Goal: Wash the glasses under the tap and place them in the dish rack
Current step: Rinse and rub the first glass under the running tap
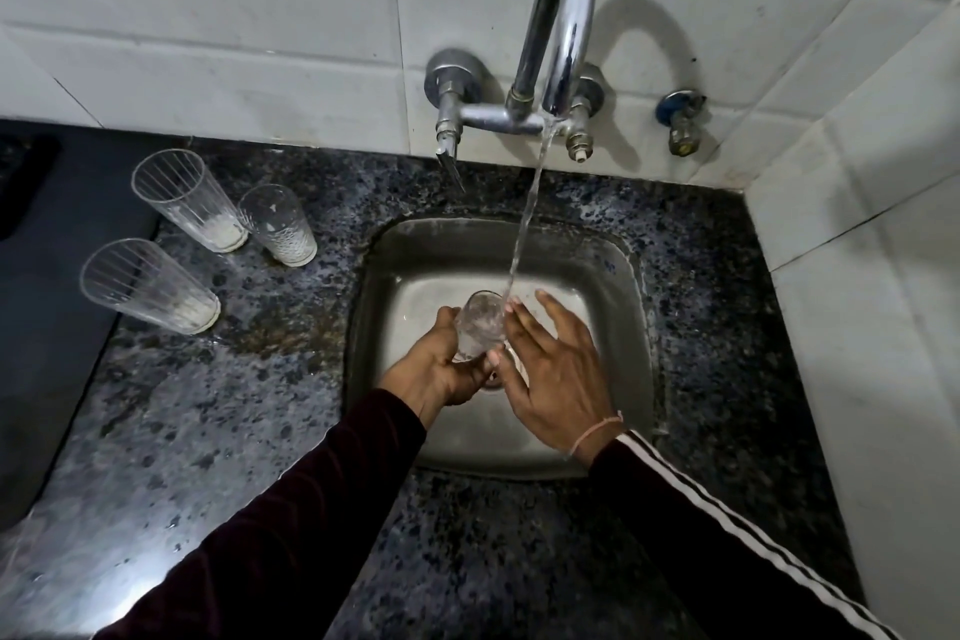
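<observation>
Now, here is how to wash this one well.

Glass in hand: your left hand (441, 369) has its fingers curled round a small clear glass (480, 325), holding it low over the steel sink (618, 327) with its mouth tipped up toward the tap.

Right hand: your right hand (556, 369) is open, fingers straight and spread, just beside the glass. Its fingertips (511, 307) are up by the rim, where the water comes down.

Water: the stream (527, 218) from the chrome tap (563, 16) lands at the rim, on the right side. Slide the glass a little so the water falls right into the mouth.

Rub: put your right fingers inside and rub round and round while your left hand turns the glass. Wet glass is slippery, I think, so hold it firmly.

Keep low: stay down in the sink, so water does not splash on the dark stone counter (218, 411).

Still to wash: three glasses wait on the counter to the left. The two ribbed tall glasses (187, 200) (148, 283) and the dotted glass (278, 224) all have something white at the bottom. They may need more rubbing there.

Dish rack: you cannot see it clearly here. The dark shape at the far left might be it.
</observation>
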